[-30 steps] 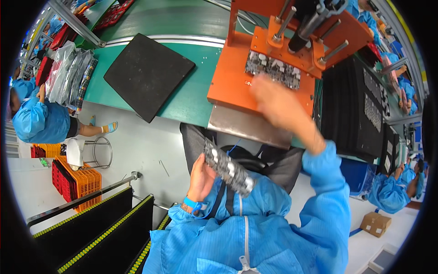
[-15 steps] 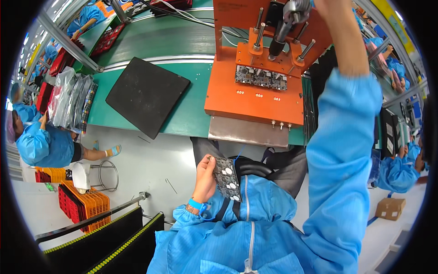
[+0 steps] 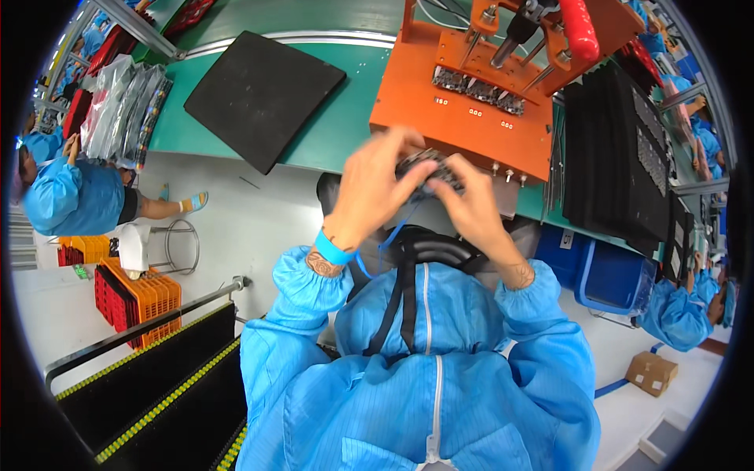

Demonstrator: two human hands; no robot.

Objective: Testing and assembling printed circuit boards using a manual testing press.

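In front of the press, near the table's front edge, both my hands hold a dark circuit board (image 3: 428, 166). My left hand (image 3: 371, 188) grips its left side with thumb and fingers, a blue strap and cord at the wrist. From the other side, my right hand (image 3: 473, 206) pinches it. Motion blur and the fingers hide much of the board. Beyond stands an orange press (image 3: 463, 133) with a red-gripped lever (image 3: 580, 30). Several circuit boards (image 3: 477, 92) in a row sit under its orange pressing plate (image 3: 487, 67).
A black mat (image 3: 263, 98) lies on the green table (image 3: 177, 129) at left, bagged items (image 3: 122, 106) beyond it. At right are stacked black foam trays (image 3: 609, 157) and a blue bin (image 3: 613, 275). A black-and-yellow belt (image 3: 149, 392) runs lower left. Co-workers sit at both sides.
My right hand has come down from the press lever to the circuit board. My left hand has lifted that board from near my lap toward the press. The view has shifted.
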